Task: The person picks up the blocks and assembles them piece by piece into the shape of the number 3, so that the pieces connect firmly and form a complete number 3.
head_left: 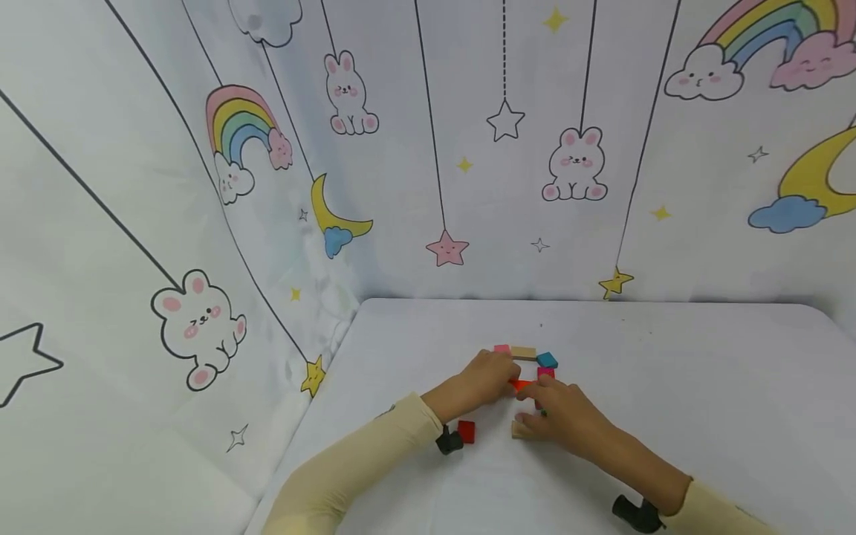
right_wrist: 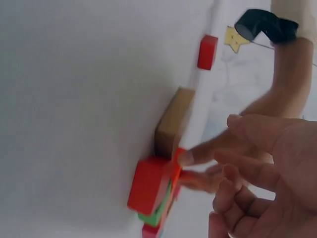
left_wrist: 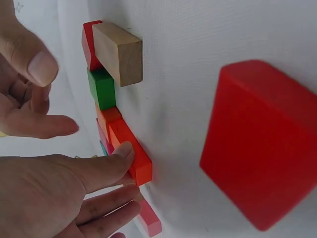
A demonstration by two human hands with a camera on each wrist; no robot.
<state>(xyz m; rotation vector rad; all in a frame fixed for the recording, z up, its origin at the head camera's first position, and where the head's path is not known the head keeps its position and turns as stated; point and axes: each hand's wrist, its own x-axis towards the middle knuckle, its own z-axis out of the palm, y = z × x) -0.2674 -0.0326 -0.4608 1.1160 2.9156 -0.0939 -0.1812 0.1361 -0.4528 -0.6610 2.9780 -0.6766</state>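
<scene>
My left hand (head_left: 491,375) pinches a long orange block (left_wrist: 131,148), with the thumb on its near face. The block lies against a smaller orange block (left_wrist: 107,120) in a row of coloured blocks. Over the row's right side, my right hand (head_left: 568,420) has its fingers bent loosely and apart, with nothing held. Close to it are a green block (left_wrist: 102,89), a red block (right_wrist: 147,186) and a plain wooden block (left_wrist: 118,52). Fingers partly hide the row in the head view.
A separate red block (head_left: 467,432) lies left of the row, near the left wrist's black camera (head_left: 449,441). At the back sit a pink block (head_left: 501,348), a wooden block (head_left: 523,353) and a blue block (head_left: 547,360). A printed curtain (head_left: 401,186) stands behind the white table (head_left: 669,386).
</scene>
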